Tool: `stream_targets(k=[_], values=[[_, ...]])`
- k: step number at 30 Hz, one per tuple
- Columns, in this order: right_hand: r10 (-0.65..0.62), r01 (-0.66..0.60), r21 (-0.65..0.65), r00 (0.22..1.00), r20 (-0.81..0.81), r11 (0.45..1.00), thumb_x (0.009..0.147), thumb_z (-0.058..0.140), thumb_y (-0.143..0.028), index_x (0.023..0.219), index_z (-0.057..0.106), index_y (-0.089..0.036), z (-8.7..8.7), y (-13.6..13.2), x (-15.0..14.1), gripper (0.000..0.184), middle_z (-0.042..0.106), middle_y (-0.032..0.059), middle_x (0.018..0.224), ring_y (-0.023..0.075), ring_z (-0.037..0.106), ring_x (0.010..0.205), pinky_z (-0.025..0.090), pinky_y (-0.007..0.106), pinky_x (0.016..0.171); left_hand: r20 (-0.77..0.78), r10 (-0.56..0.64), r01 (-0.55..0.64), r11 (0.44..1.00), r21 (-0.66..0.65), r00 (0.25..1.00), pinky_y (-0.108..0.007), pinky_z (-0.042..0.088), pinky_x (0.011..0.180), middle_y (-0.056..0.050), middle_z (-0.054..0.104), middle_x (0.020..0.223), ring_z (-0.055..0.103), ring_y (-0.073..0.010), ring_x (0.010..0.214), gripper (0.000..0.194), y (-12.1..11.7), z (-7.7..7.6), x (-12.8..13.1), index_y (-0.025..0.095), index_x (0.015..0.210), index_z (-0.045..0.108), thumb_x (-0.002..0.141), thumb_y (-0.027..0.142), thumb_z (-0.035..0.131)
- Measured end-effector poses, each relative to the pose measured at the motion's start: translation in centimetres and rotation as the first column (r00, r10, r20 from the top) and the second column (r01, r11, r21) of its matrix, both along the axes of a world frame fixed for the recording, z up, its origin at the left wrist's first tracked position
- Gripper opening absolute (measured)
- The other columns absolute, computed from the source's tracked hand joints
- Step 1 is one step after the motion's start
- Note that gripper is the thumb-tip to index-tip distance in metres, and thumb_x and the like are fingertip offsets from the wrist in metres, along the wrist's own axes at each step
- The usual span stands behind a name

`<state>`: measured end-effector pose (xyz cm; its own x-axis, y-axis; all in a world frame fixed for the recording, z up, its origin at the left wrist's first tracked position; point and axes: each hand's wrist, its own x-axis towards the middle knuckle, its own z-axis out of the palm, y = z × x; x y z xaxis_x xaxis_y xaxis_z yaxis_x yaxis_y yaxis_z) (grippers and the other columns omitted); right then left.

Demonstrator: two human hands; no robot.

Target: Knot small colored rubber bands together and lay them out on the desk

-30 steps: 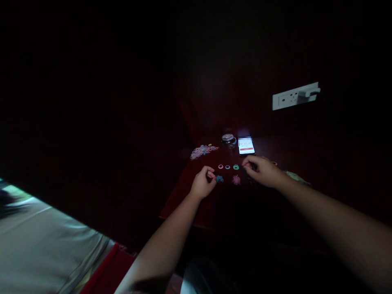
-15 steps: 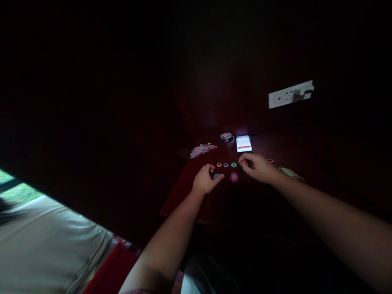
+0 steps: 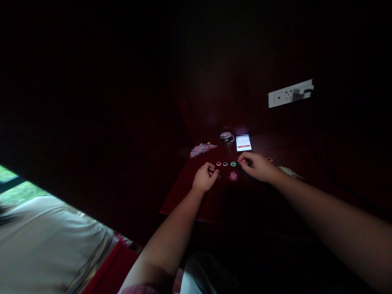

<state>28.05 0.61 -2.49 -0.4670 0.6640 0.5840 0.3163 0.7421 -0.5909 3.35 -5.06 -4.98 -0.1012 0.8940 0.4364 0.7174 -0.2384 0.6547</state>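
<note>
My left hand rests low over the dark red tabletop, fingers curled and the thumb a little apart from them. It covers nearly all of a small blue heap. Just past its fingertips lie a pink ring-shaped hair tie, a pale bluish one and a green one in a row. Beside the green tie, my right hand has thumb and forefinger pinched together; whatever they hold is too small to make out. A pink stringy bundle lies between the hands.
A loose pile of colourful small bands lies at the back left. Behind the row stand a round clear container and a lit phone. A pale crumpled item lies beyond my right wrist. A power socket is on the wall.
My left thumb has drawn in towards the fingers, and the blue heap beneath is now mostly hidden. My right hand has kept its pinch in almost the same place.
</note>
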Motion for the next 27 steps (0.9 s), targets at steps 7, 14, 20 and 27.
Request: stream_targets(k=[7, 14, 20, 27], values=[[-0.004, 0.004, -0.002, 1.000, -0.003, 1.000, 0.076, 0.055, -0.023, 0.079, 0.062, -0.020, 0.0, 0.0, 0.1, 0.009, 0.061, 0.0001, 0.067, 0.0145, 0.054, 0.060, 0.040, 0.025, 0.057, 0.183, 0.110, -0.101, 0.993, -0.055, 0.977, -0.023, 0.045, 0.058, -0.002, 0.064, 0.075, 0.058, -0.0096, 0.058, 0.013, 1.2, -0.5, -1.6, 0.017, 0.091, 0.054, 0.088, 0.022, 0.042], [0.007, -0.007, 0.001, 1.000, -0.012, 1.000, 0.078, 0.053, -0.024, 0.079, 0.060, -0.020, -0.1, 0.0, 0.1, 0.008, 0.059, -0.0003, 0.066, 0.0143, 0.053, 0.060, 0.040, 0.025, 0.058, -0.059, -0.016, 0.015, 1.000, -0.020, 0.998, -0.023, 0.044, 0.064, 0.001, 0.062, 0.078, 0.056, -0.0112, 0.067, 0.036, 0.0, -0.5, -0.2, 0.021, 0.089, 0.058, 0.066, 0.043, 0.076], [0.001, -0.001, -0.001, 1.000, -0.001, 1.000, 0.078, 0.054, -0.025, 0.078, 0.060, -0.020, 0.1, -0.2, 0.2, 0.008, 0.059, -0.0002, 0.065, 0.0143, 0.052, 0.059, 0.039, 0.025, 0.057, -0.149, -0.036, 0.032, 0.999, -0.034, 0.988, -0.023, 0.045, 0.062, 0.002, 0.062, 0.077, 0.054, -0.0099, 0.064, 0.026, 0.0, -0.4, -0.1, 0.021, 0.090, 0.057, 0.071, 0.032, 0.071], [-0.023, 0.023, 0.022, 1.000, 0.007, 0.999, 0.079, 0.053, -0.026, 0.078, 0.061, -0.019, 0.3, -0.4, 0.2, 0.011, 0.059, 0.0004, 0.066, 0.0144, 0.053, 0.060, 0.040, 0.025, 0.057, -0.115, -0.044, 0.043, 0.999, -0.010, 0.992, -0.023, 0.045, 0.064, 0.000, 0.064, 0.082, 0.055, -0.0093, 0.064, 0.026, -0.2, -0.3, 0.0, 0.021, 0.090, 0.058, 0.071, 0.033, 0.072]])
